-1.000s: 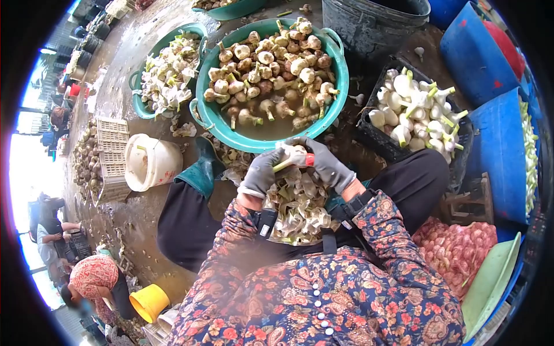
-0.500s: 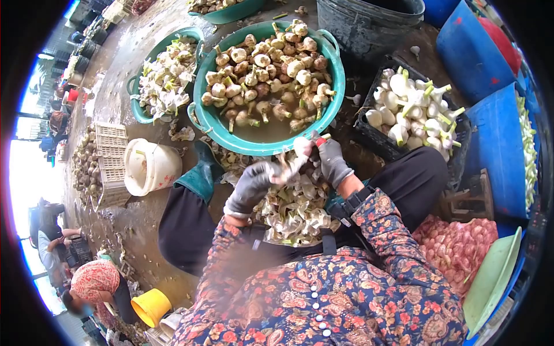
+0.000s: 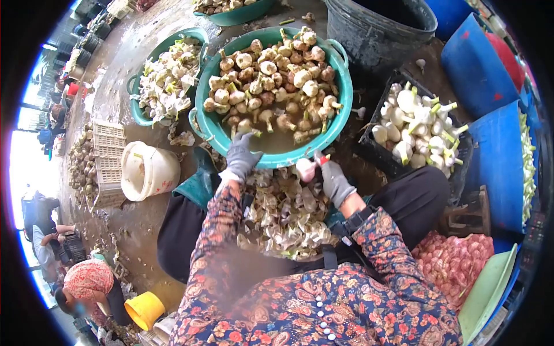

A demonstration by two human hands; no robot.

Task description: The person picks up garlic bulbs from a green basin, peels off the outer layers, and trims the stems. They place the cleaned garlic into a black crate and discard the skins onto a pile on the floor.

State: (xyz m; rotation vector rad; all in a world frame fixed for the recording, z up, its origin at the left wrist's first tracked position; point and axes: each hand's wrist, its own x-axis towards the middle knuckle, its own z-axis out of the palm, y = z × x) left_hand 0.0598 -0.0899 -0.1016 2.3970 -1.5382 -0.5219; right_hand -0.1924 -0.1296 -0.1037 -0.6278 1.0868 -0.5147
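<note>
My left hand, in a grey glove, reaches over the near rim of the green tub, fingers extended at the garlic bulbs, which sit in murky water, stems on. In my gloved right hand, just below the tub's rim, is a small tool with a red part; its kind is partly hidden. A pinkish-white garlic bulb is at that hand's fingertips. Below both hands, a heap of papery garlic skins lies between my legs.
On the right stands a black crate of peeled white garlic, with blue containers beyond. A smaller green tub of skins, a white bucket and a dark bin surround the tub. Another person bends at lower left.
My left hand has left the garlic bulb and skins by my right hand and moved up and left to the tub. My right hand has lowered slightly with the bulb.
</note>
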